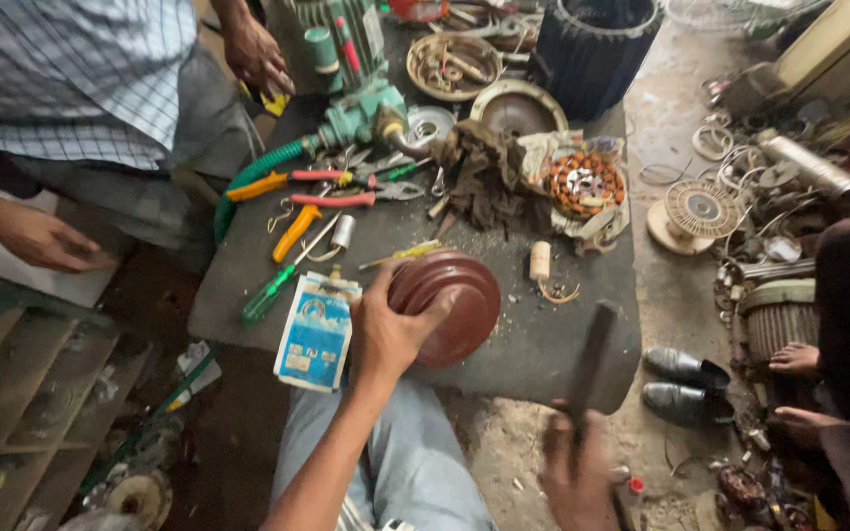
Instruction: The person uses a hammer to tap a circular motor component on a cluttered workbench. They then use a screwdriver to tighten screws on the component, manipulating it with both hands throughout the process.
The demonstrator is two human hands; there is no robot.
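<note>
Surface: grey workbench point(543, 334), cluttered workshop | package: blue-white pouch point(315, 329) lower centre-left | left hand point(391, 329) clamped on maroon cover point(455, 295) | right hand point(577, 477) blurred, seemingly closed around dark tool point(592, 359)

Maroon round cover point(450, 300), blue-and-white packet point(317, 331), green-handled screwdriver point(270, 295) — orange-handled pliers point(292, 233), checked shirt point(71, 69).

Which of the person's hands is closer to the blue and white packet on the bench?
Left. The left hand grips the maroon dome right beside the packet; the right hand holds a dark tool, farther off.
</note>
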